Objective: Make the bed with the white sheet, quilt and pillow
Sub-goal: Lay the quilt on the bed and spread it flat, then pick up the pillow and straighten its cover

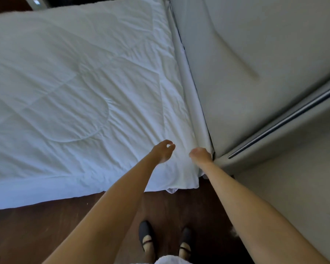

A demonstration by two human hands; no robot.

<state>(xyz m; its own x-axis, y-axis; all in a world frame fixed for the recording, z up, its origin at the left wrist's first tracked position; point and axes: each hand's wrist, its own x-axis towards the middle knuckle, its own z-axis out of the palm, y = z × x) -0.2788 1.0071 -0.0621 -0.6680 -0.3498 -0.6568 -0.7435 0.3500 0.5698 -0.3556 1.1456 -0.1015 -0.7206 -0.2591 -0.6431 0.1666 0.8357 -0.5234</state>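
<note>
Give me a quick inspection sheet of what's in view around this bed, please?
Surface: bed covered edge to edge; dark wooden floor beside it.
Job's things: white quilt spread flat, lightly creased, with stitched curves; white sheet peeks out under the quilt's near corner. No pillow seen.
Clutter: nothing seen on the bed.
Hands: left hand above the quilt, fingers loosely curled, holding nothing; right hand at the quilt's edge by the headboard, its fingers hidden, grip unclear.
Cables: nothing seen.
Surroundings: grey padded headboard with a metal strip; the person's dark shoes on the floor.
</note>
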